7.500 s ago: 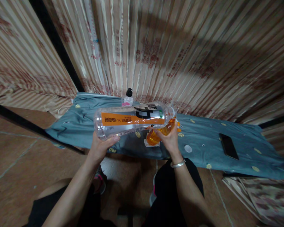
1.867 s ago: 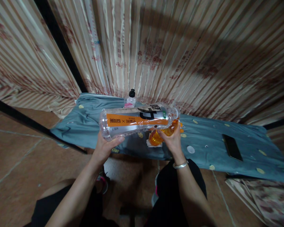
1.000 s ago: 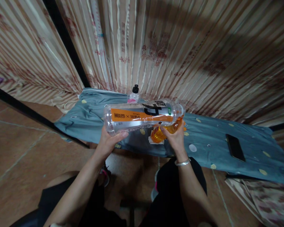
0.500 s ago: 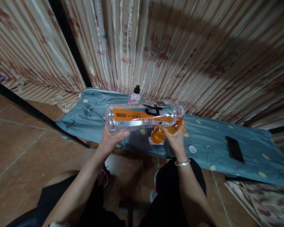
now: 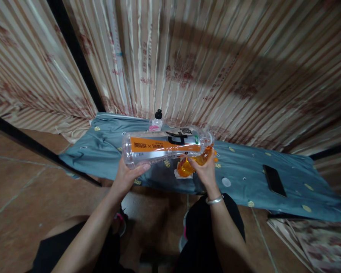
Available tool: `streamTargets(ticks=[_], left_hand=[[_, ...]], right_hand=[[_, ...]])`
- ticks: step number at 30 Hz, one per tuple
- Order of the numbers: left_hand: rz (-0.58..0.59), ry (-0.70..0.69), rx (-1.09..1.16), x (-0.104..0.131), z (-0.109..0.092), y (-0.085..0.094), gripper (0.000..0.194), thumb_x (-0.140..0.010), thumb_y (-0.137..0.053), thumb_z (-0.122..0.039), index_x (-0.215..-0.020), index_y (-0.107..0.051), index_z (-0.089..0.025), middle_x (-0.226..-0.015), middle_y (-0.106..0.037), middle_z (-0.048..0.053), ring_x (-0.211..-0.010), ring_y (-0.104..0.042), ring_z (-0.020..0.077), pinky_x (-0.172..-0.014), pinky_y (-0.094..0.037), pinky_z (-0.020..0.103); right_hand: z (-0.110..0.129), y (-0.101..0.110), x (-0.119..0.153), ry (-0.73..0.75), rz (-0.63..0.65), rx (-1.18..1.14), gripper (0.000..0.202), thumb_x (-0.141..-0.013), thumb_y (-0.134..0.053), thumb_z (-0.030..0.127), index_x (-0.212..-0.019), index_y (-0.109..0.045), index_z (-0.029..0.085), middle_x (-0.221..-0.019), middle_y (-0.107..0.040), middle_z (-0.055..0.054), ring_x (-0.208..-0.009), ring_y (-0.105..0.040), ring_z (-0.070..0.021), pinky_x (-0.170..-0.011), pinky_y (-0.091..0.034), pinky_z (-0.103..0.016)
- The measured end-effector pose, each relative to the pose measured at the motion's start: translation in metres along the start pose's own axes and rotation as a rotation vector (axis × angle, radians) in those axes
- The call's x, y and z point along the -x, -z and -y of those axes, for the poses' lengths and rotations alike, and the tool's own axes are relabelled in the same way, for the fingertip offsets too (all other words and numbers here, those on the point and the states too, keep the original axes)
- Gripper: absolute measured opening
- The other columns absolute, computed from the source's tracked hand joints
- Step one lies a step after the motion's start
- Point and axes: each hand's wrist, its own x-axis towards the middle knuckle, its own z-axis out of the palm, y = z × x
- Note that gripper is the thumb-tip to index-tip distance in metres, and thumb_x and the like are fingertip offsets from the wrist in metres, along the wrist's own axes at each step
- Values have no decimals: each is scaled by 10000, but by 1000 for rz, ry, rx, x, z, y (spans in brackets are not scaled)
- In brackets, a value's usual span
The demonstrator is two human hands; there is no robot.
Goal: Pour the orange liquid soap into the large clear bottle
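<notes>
My left hand (image 5: 129, 175) is closed round the base end of a large clear plastic bottle (image 5: 165, 146) with an orange and silver label. The bottle lies almost level in the air, its neck to the right. My right hand (image 5: 206, 170) grips a smaller bottle of orange liquid (image 5: 186, 166), tilted, with its upper end close to the large bottle's mouth. Whether the two mouths touch I cannot tell. Beneath the orange bottle lies a white tissue (image 5: 179, 175). Behind the large bottle stands a small clear bottle with a black cap (image 5: 157, 120).
A blue-green patterned cloth (image 5: 244, 163) covers the narrow surface before me. On its right part lies a black phone (image 5: 274, 180). A striped curtain (image 5: 187, 68) hangs behind, and black poles (image 5: 76, 57) stand at the left. Tiled floor shows below.
The whole view has shifted slightly, so things sit a little further left and lower. Both hands keep their hold on the two bottles, in nearly the same pose.
</notes>
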Motion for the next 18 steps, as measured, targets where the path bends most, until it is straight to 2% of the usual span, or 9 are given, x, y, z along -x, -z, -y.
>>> streamTargets(ticks=[5,18], left_hand=[[-25,59,14,1,-3,-1,706,-567,-949,-508,-1141,-713,-172,-1112,-812,133,-1074,-766,375,-1060,-576,555],[-42,58,31,2,-5,-2,783,-551,-964,-504,-1194,-656,-180,-1160,-795,138,-1112,-755,383,-1053,-575,544]], right_hand=[[4,0,0,13,-18,21,903,-665,-861,619,-1364,-505,171,-1314,-710,-190,-1257,-672,-362,-1136,-499,-539],[4,0,0,-2,-7,6,918,-654,-872,614,-1363,-505,161,-1331,-698,-206,-1237,-682,-367,-1129,-504,-553]])
